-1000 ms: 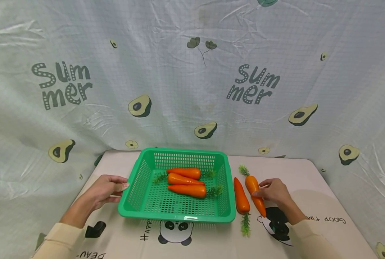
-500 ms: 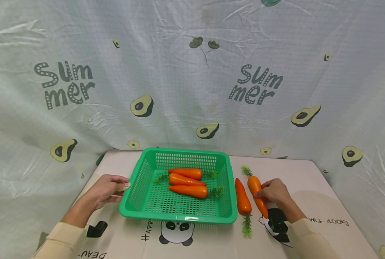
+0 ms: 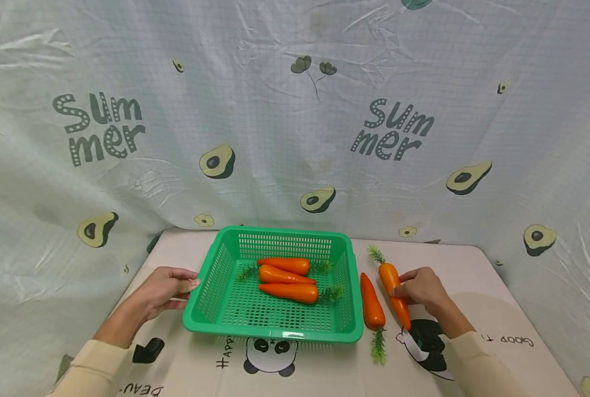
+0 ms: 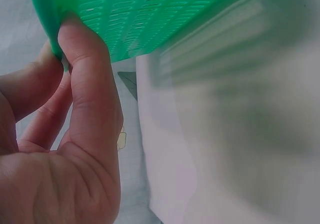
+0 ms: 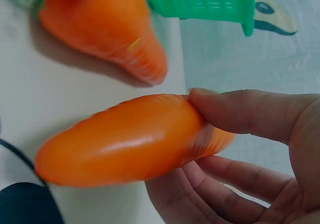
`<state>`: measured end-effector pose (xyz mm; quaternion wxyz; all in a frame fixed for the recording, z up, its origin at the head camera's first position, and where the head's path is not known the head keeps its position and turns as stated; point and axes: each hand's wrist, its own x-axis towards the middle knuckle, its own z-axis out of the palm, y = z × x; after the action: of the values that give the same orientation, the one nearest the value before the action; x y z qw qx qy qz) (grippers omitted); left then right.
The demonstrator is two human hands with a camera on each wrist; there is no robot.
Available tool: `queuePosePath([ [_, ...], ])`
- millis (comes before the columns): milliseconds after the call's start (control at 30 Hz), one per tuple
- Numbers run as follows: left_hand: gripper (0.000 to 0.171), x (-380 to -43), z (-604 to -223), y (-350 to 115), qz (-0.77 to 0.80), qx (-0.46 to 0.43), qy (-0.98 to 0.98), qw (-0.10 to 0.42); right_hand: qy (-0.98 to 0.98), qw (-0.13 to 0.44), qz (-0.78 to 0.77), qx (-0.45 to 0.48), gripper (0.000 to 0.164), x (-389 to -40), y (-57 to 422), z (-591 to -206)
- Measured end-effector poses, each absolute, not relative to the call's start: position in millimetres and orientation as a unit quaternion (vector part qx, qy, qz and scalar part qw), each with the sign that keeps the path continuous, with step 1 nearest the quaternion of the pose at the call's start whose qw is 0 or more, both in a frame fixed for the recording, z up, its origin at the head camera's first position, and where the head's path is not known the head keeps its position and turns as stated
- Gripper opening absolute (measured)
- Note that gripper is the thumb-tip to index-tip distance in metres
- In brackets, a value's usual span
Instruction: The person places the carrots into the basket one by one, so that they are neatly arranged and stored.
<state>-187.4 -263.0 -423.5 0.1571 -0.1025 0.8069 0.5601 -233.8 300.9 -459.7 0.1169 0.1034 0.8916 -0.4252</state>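
Observation:
My left hand (image 3: 163, 292) pinches the left rim of a green plastic basket (image 3: 295, 334), thumb and fingers on either side of it in the left wrist view. Inside the basket lie three orange carrots, among them a front carrot (image 3: 290, 293), with leafy green tops. To the right of the basket, my right hand (image 3: 423, 288) grips another carrot (image 5: 125, 139) between thumb and fingers, its green top pointing to the back. Between that one and the basket, a loose carrot (image 3: 373, 306) lies on the table with its leaves toward the front.
The pale table (image 3: 473, 275) carries printed pandas and words. Behind it and along both sides hangs a light curtain (image 3: 275, 138) printed with avocados and "summer".
The carrot in my right hand has shifted slightly up and toward the back, the hand moving with it. My left hand stays at the basket rim.

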Motion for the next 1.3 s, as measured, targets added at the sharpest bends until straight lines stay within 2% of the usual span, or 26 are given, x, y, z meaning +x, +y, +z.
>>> queuePosePath([
  [633,0.039,-185.8,-422.1,-262.8,0.565,-0.101,0.803,0.159,0.878,0.108,-0.463,0.053,0.051,-237.9,285.3,-428.9],
  [1300,0.038,-187.2,-424.1,-262.3,0.568,-0.102,0.801,0.158,0.866,0.125,-0.483,0.021,0.058,-238.8,264.2,-400.6],
])
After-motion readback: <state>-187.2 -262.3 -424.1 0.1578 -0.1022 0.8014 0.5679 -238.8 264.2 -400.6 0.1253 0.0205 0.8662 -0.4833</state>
